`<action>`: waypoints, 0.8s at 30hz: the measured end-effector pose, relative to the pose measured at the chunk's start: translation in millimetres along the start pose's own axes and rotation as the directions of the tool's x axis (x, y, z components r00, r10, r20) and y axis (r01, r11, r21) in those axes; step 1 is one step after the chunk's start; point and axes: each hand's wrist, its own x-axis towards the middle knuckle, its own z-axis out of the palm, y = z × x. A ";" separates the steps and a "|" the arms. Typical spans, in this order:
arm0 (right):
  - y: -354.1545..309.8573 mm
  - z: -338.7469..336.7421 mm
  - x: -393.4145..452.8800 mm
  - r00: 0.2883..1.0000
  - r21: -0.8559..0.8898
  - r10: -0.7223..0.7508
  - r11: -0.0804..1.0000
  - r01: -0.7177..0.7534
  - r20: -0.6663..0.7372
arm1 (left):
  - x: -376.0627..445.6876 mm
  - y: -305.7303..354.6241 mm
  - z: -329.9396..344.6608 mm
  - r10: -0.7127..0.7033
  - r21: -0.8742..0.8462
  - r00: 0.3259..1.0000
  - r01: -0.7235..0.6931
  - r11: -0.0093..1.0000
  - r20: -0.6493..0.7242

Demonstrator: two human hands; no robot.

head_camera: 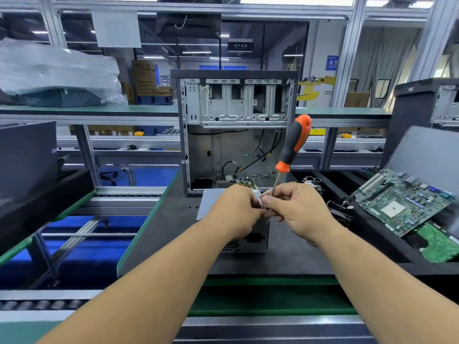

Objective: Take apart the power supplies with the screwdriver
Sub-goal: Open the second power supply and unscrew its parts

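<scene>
Presently inspected at the bench: grey power supply (pixel 248 240) standing on the dark mat (pixel 173 219), directly in front of the opened computer case (pixel 236 125), largely masked by both hands. Used as landmark for all positions below.

Right hand (pixel 301 211), above the supply's top right corner: fingers curled round the metal shaft of the screwdriver (pixel 294 142), pinching it low down; orange and black handle pointing up and away, tilted to the right, well above the supply. Tip hidden between the two hands; contact with any screw not confirmable.

Left hand (pixel 237 209), above the supply's top centre: fingers curled toward the shaft tip, apparently pinching something small there. Possibly a screw; too small and too hidden to tell.

Progress, as a judgement only: supply out of the case and set on the mat, cover seemingly in place, vented front face with socket intact. Loose wires (pixel 246 181) visible just behind the supply, at the case floor. Disassembly of this unit judged early: at most a screw or so out. Remaining: other cover screws, lifting the cover, separating the internals.

Also noted: motherboard (pixel 402 199) leaning in a tray, well to the right of the supply; second dark case (pixel 27 155) well to the left.
</scene>
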 end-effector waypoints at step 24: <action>92.3 -20.5 3.8 0.936 -0.587 0.058 0.765 -0.265 -0.346 | 50.2 -164.4 -53.2 -0.310 0.173 0.868 0.399 0.901 -0.388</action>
